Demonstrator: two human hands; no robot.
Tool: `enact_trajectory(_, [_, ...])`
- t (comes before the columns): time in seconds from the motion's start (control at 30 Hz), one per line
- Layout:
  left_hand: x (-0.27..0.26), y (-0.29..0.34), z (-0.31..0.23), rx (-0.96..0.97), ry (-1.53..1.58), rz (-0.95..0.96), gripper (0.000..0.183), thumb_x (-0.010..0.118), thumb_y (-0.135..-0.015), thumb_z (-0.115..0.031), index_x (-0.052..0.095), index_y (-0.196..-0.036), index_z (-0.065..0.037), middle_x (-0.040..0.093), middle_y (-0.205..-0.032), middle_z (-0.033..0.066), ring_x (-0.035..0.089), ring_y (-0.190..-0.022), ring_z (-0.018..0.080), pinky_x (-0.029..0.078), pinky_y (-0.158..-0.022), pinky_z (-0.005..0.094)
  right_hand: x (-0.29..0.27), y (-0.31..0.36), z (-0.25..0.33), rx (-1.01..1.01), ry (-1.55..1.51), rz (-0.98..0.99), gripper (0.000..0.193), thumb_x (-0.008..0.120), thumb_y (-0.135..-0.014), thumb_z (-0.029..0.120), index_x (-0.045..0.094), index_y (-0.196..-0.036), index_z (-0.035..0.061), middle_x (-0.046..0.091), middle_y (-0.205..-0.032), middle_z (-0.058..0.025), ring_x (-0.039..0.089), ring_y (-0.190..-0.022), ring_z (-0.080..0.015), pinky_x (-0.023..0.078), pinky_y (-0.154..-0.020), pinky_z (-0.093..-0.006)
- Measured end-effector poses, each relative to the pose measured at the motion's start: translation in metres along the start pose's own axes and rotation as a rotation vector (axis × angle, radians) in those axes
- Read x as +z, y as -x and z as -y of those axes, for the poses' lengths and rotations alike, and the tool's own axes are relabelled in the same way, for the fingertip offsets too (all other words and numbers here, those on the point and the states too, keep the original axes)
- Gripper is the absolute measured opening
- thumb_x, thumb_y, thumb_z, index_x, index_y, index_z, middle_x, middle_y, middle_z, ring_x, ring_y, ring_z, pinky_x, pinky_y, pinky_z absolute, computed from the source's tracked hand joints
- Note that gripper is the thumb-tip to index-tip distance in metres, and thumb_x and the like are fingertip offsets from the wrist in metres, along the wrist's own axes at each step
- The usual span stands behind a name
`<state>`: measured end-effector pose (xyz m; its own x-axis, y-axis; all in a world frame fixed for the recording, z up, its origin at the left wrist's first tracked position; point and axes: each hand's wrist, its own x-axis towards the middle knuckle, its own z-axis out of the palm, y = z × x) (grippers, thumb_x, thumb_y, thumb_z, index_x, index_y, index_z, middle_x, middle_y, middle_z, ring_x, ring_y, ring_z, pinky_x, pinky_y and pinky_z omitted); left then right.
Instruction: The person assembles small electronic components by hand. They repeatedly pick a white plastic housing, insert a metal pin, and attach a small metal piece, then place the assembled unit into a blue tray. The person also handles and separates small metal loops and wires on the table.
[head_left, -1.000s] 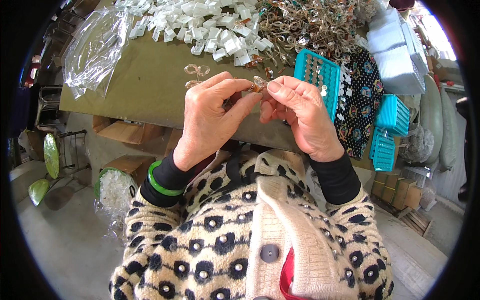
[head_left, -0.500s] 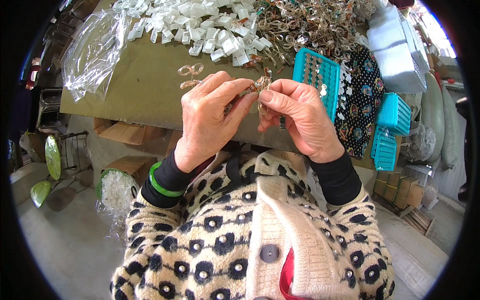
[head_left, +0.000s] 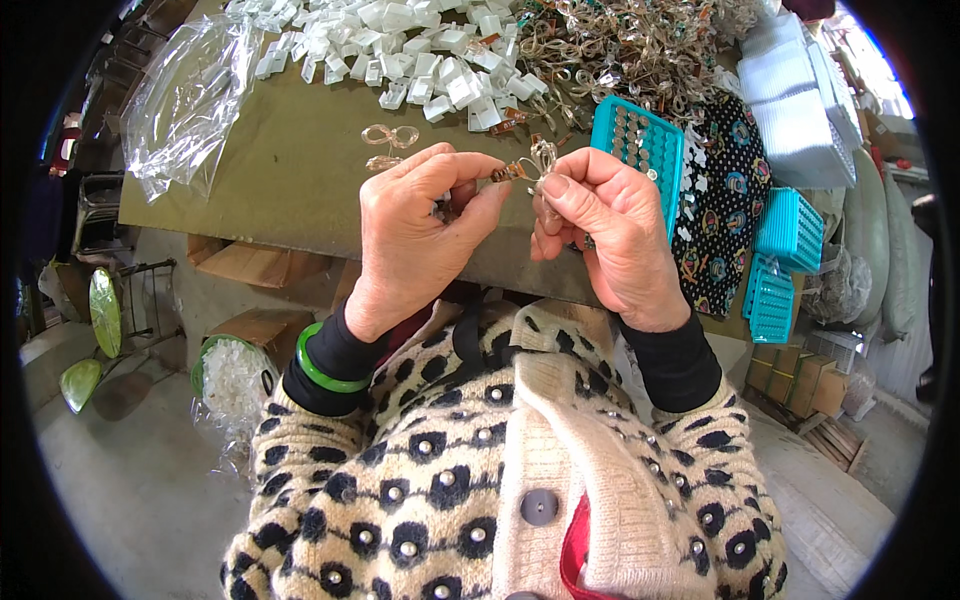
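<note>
Between my hands is a bundle of clear, pale-brown coiled wire (head_left: 544,160) with a small orange-brown circuit board (head_left: 508,172) at its left end. My left hand (head_left: 420,240) pinches the board between thumb and forefinger; whatever lies under its curled fingers is mostly hidden. My right hand (head_left: 630,240) grips the coil between thumb and fingers, and part of the coil is covered by them. Just beyond my left hand, a looped clear wire (head_left: 390,136) lies on the table. A turquoise tray (head_left: 672,190) holding rows of round, coin-like discs is behind my right hand.
White plastic cases (head_left: 430,60) and tangled wire bundles (head_left: 620,45) are heaped at the table's far side. A clear plastic bag (head_left: 190,110) lies left. Stacked white trays (head_left: 795,110) and turquoise trays (head_left: 790,228) stand right, by a dark patterned cloth (head_left: 725,200).
My right hand has shifted slightly right, drawing the coil away from my left fingertips. The board and a short span of wire now show between my hands.
</note>
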<state>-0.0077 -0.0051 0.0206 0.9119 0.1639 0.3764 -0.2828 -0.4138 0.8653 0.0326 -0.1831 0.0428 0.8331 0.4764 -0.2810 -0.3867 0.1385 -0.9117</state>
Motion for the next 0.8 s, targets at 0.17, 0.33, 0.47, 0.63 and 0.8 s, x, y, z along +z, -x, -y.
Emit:
enact_trajectory(0.17, [0.000,0.002,0.001,-0.009,0.007,0.031,0.013,0.072,-0.074,0.004,0.069,-0.086,0.000,0.052,-0.063,0.0011,0.047,-0.057,0.0076,0.037,-0.053,0.0228,-0.001,-0.002,-0.002,-0.004,-0.029,-0.013,0.017,0.062,-0.096,0.017,0.057,-0.092,0.0017,0.057,-0.075,-0.0059,0.055,-0.057,-0.0138,0.050,-0.058,-0.0303])
enact_trajectory(0.33, [-0.003,0.001,0.003,0.022,0.001,0.034,0.013,0.072,-0.074,0.003,0.070,-0.086,-0.001,0.055,-0.062,0.0025,0.051,-0.052,0.0084,0.042,-0.049,0.0233,-0.004,-0.001,-0.004,0.035,-0.144,0.003,0.017,0.061,-0.097,0.017,0.056,-0.092,0.0024,0.056,-0.075,-0.0056,0.053,-0.057,-0.0135,0.051,-0.058,-0.0316])
enact_trajectory(0.47, [-0.001,0.001,0.003,0.011,0.003,0.043,0.013,0.072,-0.074,0.002,0.070,-0.086,-0.001,0.055,-0.062,0.0028,0.051,-0.052,0.0086,0.042,-0.049,0.0237,-0.003,0.001,-0.004,0.030,-0.094,-0.003,0.018,0.061,-0.097,0.018,0.056,-0.091,0.0023,0.056,-0.074,-0.0054,0.054,-0.058,-0.0136,0.050,-0.058,-0.0309])
enact_trajectory(0.63, [0.004,0.002,0.004,-0.001,-0.004,0.075,0.012,0.072,-0.074,0.002,0.070,-0.086,-0.001,0.055,-0.062,0.0030,0.051,-0.052,0.0091,0.041,-0.049,0.0242,-0.001,-0.002,-0.004,0.021,-0.073,0.027,0.018,0.061,-0.097,0.018,0.056,-0.091,0.0019,0.056,-0.075,-0.0049,0.055,-0.059,-0.0131,0.050,-0.057,-0.0278])
enact_trajectory(0.8, [0.008,-0.003,0.004,0.010,-0.005,0.096,0.012,0.073,-0.074,0.001,0.070,-0.086,-0.001,0.056,-0.063,0.0033,0.052,-0.053,0.0095,0.042,-0.049,0.0244,-0.006,-0.005,0.000,-0.045,0.153,-0.022,0.016,0.062,-0.097,0.016,0.058,-0.092,0.0014,0.058,-0.075,-0.0033,0.054,-0.060,-0.0101,0.047,-0.055,-0.0227])
